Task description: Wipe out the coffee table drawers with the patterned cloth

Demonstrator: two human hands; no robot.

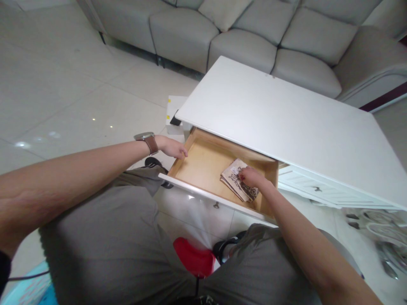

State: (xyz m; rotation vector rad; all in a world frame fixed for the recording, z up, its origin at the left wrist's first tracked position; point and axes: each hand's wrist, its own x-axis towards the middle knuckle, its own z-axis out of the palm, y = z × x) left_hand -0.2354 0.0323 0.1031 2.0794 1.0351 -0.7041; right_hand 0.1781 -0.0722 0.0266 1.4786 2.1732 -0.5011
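Observation:
A wooden drawer [203,157] is pulled out of the white coffee table [286,127]. My left hand [173,148], with a brown-strapped watch on its wrist, has its fingers curled over the drawer's left side wall. Inside the drawer, toward the right, lies a folded cloth [233,180] in beige with a dark brown pattern, stacked in layers. My right hand [251,176] reaches over the drawer's right side, and its closed fingers grip the top of the cloth near a small whitish patch. The fingertips are partly hidden.
A grey sofa [241,51] runs behind the table. A white box [173,103] with yellow marks stands by the table's left end. On the floor between my feet is a red object [195,256]. Shoes and slippers [381,228] lie at the right.

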